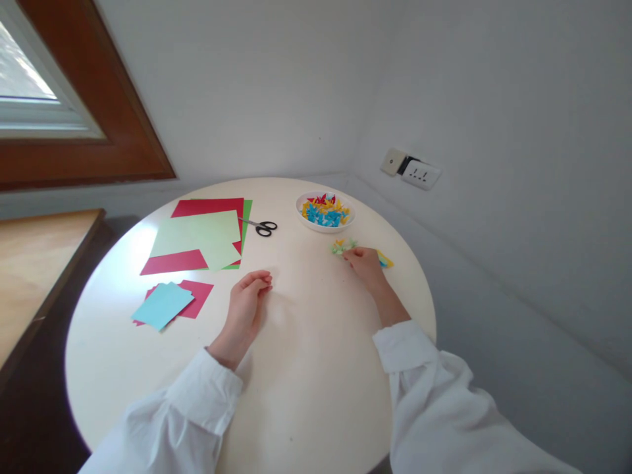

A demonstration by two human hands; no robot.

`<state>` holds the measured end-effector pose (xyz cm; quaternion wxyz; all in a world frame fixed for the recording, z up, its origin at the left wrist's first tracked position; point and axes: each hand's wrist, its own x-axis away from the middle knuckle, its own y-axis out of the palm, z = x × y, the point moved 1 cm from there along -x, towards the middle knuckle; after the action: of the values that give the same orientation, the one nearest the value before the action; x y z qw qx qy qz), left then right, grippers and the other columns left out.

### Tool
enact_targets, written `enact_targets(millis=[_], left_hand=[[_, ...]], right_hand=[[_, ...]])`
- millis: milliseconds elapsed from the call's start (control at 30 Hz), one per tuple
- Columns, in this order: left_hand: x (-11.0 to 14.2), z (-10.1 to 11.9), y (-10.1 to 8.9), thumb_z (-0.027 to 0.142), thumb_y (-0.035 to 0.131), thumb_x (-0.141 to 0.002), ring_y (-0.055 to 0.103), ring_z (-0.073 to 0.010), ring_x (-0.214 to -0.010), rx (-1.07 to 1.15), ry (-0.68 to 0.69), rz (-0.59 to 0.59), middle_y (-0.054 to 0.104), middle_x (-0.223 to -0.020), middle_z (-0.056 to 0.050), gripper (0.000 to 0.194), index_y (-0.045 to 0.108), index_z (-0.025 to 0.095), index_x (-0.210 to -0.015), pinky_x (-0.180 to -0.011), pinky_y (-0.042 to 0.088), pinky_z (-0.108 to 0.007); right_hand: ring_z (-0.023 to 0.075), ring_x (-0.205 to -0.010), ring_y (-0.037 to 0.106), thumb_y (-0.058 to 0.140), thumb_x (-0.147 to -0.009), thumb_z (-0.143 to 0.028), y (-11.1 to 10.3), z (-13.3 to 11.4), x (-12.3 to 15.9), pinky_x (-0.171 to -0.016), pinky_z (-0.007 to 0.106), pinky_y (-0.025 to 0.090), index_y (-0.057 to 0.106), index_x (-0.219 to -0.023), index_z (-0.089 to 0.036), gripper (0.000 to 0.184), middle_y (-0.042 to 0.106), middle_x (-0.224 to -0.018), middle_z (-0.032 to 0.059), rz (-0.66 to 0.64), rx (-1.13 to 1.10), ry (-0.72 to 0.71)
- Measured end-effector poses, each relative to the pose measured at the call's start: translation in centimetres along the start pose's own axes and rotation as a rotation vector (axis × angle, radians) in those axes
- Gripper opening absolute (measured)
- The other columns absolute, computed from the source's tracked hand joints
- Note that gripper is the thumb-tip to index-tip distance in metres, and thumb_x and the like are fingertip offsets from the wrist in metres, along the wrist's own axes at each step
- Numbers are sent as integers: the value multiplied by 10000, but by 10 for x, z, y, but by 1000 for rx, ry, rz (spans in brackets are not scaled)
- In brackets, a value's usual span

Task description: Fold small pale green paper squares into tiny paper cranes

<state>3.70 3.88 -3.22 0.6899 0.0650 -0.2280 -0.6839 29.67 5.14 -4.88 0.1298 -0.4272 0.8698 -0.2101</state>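
Observation:
My left hand (245,304) rests over the middle left of the round white table, its fingers curled together and no object showing in them. Further right, my right hand (364,263) pinches at the edge of a small pile of light green and yellow folded paper pieces (340,246). Whatever lies between its fingertips is too small to make out. A yellow and blue paper piece (385,260) is partly hidden behind that hand. Just beyond the pile, a white bowl (323,229) holds many small folded paper shapes in blue, yellow and red.
Scissors (265,228) with black handles lie by a stack of large red and green paper sheets (197,234). Nearer on the left are small light blue and red paper squares (165,305). Walls with a socket (421,174) border the round table (316,395).

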Motion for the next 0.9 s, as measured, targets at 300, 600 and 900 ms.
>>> enact_targets(millis=[300, 600, 900], left_hand=[[-2, -2, -2, 132, 595, -504, 511, -98, -641, 17, -2, -1, 575, -662, -2, 133, 637, 142, -629, -652, 395, -234], [-13, 4, -9, 180, 615, -591, 582, -145, -716, -286, 207, -17, 635, -740, -27, 135, 649, 159, -720, -732, 451, -288], [-58, 22, -60, 212, 528, -779, 354, -332, -1303, -1284, 610, 166, 397, -1389, -211, 456, 495, 100, -1220, -1052, 308, -495]], right_hand=[[127, -462, 453, 587, -605, -286, 4, 4, -6, -498, 267, 308, 625, -517, -172, 148, 546, -468, -7, 37, 151, -25], [165, -488, 479, 555, -666, -272, -8, -2, -5, -535, 310, 339, 586, -510, -167, 191, 535, -468, 23, 129, 132, -111], [169, -538, 522, 459, -720, -389, -10, -5, -4, -557, 303, 378, 605, -617, -157, 292, 589, -557, 32, 272, 67, -246]])
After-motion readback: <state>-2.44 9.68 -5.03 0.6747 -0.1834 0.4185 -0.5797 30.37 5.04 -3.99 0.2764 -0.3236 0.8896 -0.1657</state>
